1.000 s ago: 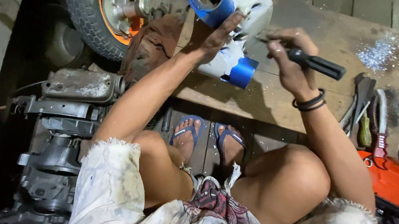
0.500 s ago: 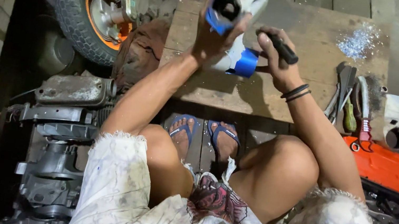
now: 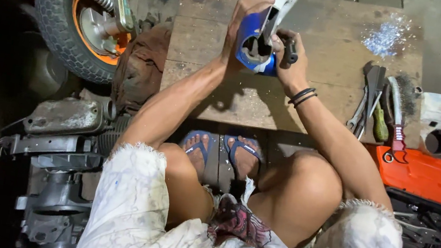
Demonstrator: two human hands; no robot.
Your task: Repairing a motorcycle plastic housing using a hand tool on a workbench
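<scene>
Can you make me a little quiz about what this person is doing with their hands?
1. True or false: the left hand holds the blue and white plastic machine part.
2. What does the right hand hold? A) black-handled tool B) green-handled screwdriver C) wire brush
3. Fill in: the orange plastic toolbox lid lies on the person's ____ side.

Key: 1 true; 2 A; 3 right.
</scene>
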